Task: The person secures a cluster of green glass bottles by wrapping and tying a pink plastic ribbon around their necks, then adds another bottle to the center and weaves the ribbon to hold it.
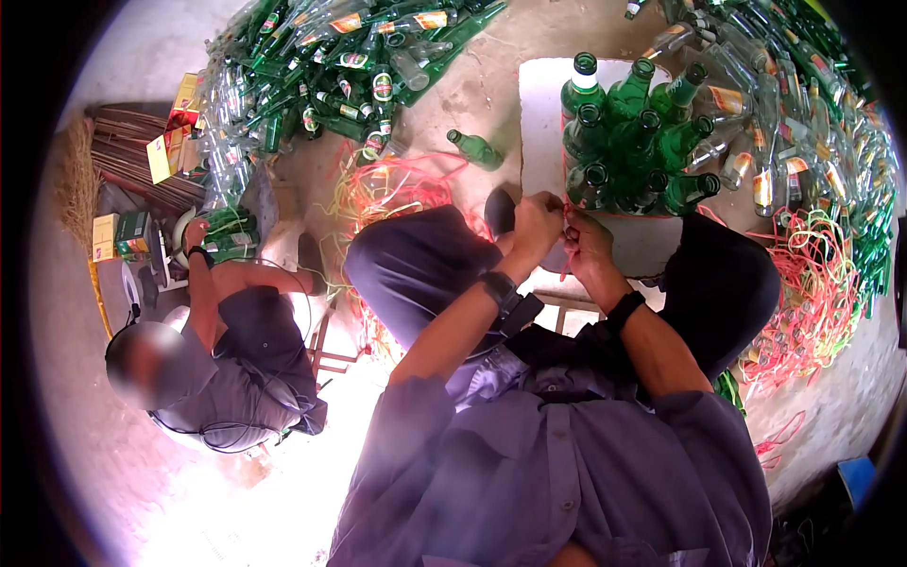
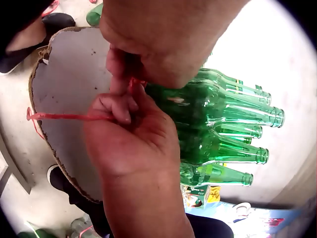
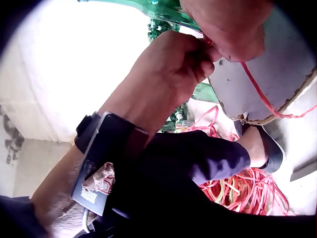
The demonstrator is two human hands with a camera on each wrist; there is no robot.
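Several green glass bottles stand upright in a tight cluster on a white board. A thin red plastic strip runs along the cluster's side. At the near left corner, my left hand and right hand meet, their fingertips pinching red strip. In the left wrist view, the right hand curls round the strip, whose loose tail trails left past the board's edge. My left hand shows bent fingers in the right wrist view; the pinch point is partly hidden.
Bottle heaps lie at the back left and right. Tangled strips spread beside my left knee, more strips on the right. One bottle lies left of the board. Another person sits at the left, handling green bottles.
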